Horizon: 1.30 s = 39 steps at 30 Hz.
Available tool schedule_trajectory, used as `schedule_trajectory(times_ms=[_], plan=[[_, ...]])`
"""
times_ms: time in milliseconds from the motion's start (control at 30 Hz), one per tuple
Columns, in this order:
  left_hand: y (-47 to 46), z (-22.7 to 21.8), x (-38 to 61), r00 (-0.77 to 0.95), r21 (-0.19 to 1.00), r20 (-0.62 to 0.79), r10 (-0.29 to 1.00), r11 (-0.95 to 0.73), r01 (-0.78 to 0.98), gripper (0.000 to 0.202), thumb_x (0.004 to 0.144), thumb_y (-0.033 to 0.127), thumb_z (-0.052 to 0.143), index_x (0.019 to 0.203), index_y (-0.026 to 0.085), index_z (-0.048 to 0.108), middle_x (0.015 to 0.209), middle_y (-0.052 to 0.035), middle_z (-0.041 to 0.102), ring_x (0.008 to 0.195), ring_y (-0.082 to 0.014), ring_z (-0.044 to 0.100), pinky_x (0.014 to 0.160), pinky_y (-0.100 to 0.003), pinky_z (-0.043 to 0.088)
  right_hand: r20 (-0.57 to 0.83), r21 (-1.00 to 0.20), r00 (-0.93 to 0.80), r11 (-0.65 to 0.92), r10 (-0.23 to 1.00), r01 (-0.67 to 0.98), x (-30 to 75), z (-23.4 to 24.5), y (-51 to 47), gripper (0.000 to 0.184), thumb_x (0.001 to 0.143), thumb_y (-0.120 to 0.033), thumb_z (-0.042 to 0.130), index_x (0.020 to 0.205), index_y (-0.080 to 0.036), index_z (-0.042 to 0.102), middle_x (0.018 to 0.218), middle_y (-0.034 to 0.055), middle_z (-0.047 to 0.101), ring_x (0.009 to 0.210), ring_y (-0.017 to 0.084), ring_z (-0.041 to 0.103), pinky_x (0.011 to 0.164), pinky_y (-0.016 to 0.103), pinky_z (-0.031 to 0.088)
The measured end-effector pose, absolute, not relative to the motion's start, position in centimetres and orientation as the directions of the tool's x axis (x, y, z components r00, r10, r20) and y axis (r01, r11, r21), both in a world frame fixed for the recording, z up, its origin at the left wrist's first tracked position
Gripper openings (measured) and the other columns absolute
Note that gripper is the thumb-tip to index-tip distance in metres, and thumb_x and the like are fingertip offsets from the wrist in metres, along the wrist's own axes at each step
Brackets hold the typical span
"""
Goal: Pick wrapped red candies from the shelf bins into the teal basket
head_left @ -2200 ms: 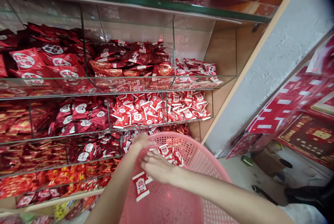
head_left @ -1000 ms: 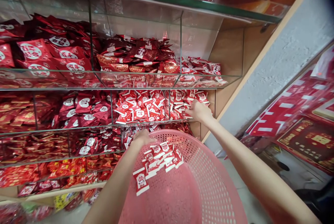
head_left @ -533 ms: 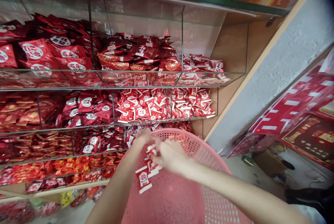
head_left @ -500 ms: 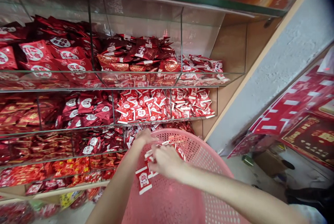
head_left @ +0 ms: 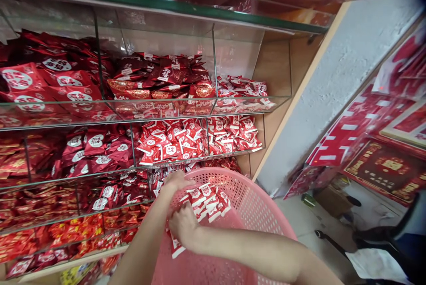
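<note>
My left hand (head_left: 178, 182) is at the far left rim of a pink perforated plastic basket (head_left: 266, 209), with its fingers bent over the edge. Inside the basket, my right hand (head_left: 185, 227) is closed, knuckles up, and its fingertips are hidden. Red and white wrapped packets (head_left: 208, 201) lie in a loose group just beyond that hand. Another small packet (head_left: 177, 248) pokes out below its fingers. Whether the closed fingers pinch a packet cannot be made out.
Glass-fronted shelves (head_left: 159, 116) rise behind the basket, their compartments filled with red packets (head_left: 171, 138). To the right stands a grey wall (head_left: 309, 94) with red printed goods (head_left: 336, 138) beside it. A dark object with a white sheet (head_left: 376, 265) is at the lower right.
My right hand has moved left and toward me inside the basket, uncovering the packets beyond it. My left hand stays at the rim. The camera view has shifted slightly.
</note>
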State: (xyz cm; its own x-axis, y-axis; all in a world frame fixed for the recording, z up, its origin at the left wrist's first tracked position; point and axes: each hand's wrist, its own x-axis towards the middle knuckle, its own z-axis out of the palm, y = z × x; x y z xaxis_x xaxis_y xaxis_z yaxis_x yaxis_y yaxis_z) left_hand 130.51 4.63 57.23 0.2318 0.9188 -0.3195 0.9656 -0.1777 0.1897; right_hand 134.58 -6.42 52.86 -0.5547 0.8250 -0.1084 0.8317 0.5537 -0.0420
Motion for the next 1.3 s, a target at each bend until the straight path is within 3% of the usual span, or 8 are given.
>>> schedule_trajectory(times_ms=[167, 300, 400, 467, 567, 867, 1067, 1300], plan=[[4.5, 57.2, 130.5, 0.237, 0.189, -0.316, 0.919, -0.184, 0.964, 0.030, 0.081, 0.036, 0.052, 0.103, 0.017, 0.057, 0.103, -0.0065, 0.060, 0.089, -0.0200, 0.058, 0.075, -0.039, 0.047, -0.028, -0.012, -0.541, 0.541, 0.841, 0.841, 138.1, 57.0, -8.2, 0.019, 0.077, -0.016, 0.048, 0.090, -0.010, 0.061, 0.073, 0.0109, 0.067, 0.066, 0.023, 0.063, 0.062, 0.035, 0.046], [4.7, 56.8, 130.5, 0.230, 0.197, -0.323, 0.918, -0.172, 0.965, 0.030, 0.081, 0.036, 0.052, 0.103, 0.016, 0.057, 0.102, -0.0067, 0.060, 0.089, -0.0197, 0.058, 0.075, -0.040, 0.047, 0.031, 0.007, -0.332, 0.332, 0.943, 0.943, 144.5, 59.7, -7.6, 0.027, 0.085, -0.025, 0.037, 0.099, -0.012, 0.056, 0.076, 0.0125, 0.067, 0.070, 0.023, 0.064, 0.061, 0.031, 0.045], [4.6, 56.6, 130.5, 0.228, 0.207, -0.323, 0.919, -0.166, 0.964, 0.031, 0.081, 0.037, 0.051, 0.104, 0.016, 0.056, 0.102, -0.0068, 0.060, 0.088, -0.0195, 0.059, 0.074, -0.040, 0.047, -0.054, -0.016, -0.069, 0.068, 0.996, 0.998, 148.9, 59.4, -6.3, 0.028, 0.085, -0.025, 0.037, 0.102, -0.011, 0.055, 0.089, 0.0154, 0.065, 0.084, 0.025, 0.062, 0.067, 0.032, 0.044], [4.5, 56.7, 130.5, 0.229, 0.206, -0.321, 0.919, -0.168, 0.964, 0.031, 0.081, 0.037, 0.051, 0.104, 0.016, 0.056, 0.102, -0.0068, 0.060, 0.088, -0.0195, 0.059, 0.074, -0.039, 0.047, -0.181, -0.072, 0.007, -0.020, 0.983, 0.997, 150.8, 58.3, -5.7, 0.027, 0.082, -0.028, 0.044, 0.101, -0.013, 0.055, 0.099, 0.0156, 0.063, 0.094, 0.027, 0.059, 0.070, 0.032, 0.042], [4.4, 56.9, 130.6, 0.234, 0.198, -0.317, 0.919, -0.177, 0.964, 0.031, 0.081, 0.037, 0.051, 0.104, 0.016, 0.056, 0.103, -0.0069, 0.060, 0.088, -0.0195, 0.058, 0.074, -0.040, 0.047, -0.315, -0.161, -0.027, -0.025, 0.949, 0.987, 151.7, 56.6, -5.7, 0.029, 0.073, -0.030, 0.055, 0.098, -0.016, 0.056, 0.101, 0.0123, 0.062, 0.094, 0.026, 0.058, 0.069, 0.030, 0.041], [4.3, 56.9, 130.7, 0.235, 0.184, -0.295, 0.926, -0.186, 0.965, 0.032, 0.080, 0.037, 0.052, 0.105, 0.017, 0.056, 0.104, -0.0071, 0.059, 0.091, -0.0203, 0.058, 0.076, -0.040, 0.046, -0.314, -0.299, -0.074, -0.025, 0.947, 0.954, 151.7, 54.6, -5.8, 0.027, 0.066, -0.031, 0.061, 0.088, -0.017, 0.054, 0.083, 0.0034, 0.061, 0.075, 0.016, 0.056, 0.058, 0.023, 0.035], [4.0, 57.4, 130.9, 0.235, 0.179, -0.297, 0.926, -0.188, 0.966, 0.031, 0.081, 0.036, 0.052, 0.104, 0.017, 0.056, 0.104, -0.0071, 0.059, 0.090, -0.0202, 0.058, 0.076, -0.040, 0.046, -0.290, -0.374, -0.077, -0.039, 0.954, 0.927, 152.4, 54.3, -5.6, 0.051, 0.059, -0.036, 0.068, 0.103, -0.017, 0.048, 0.087, 0.0023, 0.060, 0.077, 0.016, 0.056, 0.059, 0.022, 0.038], [3.9, 57.8, 131.0, 0.228, 0.187, -0.316, 0.921, -0.175, 0.967, 0.031, 0.081, 0.037, 0.052, 0.104, 0.017, 0.056, 0.103, -0.0070, 0.059, 0.089, -0.0199, 0.058, 0.075, -0.040, 0.047, -0.342, -0.219, 0.030, -0.110, 0.939, 0.970, 152.6, 55.9, -6.6, 0.044, 0.062, -0.032, 0.060, 0.101, -0.014, 0.051, 0.090, 0.0106, 0.063, 0.078, 0.023, 0.059, 0.058, 0.029, 0.041]])
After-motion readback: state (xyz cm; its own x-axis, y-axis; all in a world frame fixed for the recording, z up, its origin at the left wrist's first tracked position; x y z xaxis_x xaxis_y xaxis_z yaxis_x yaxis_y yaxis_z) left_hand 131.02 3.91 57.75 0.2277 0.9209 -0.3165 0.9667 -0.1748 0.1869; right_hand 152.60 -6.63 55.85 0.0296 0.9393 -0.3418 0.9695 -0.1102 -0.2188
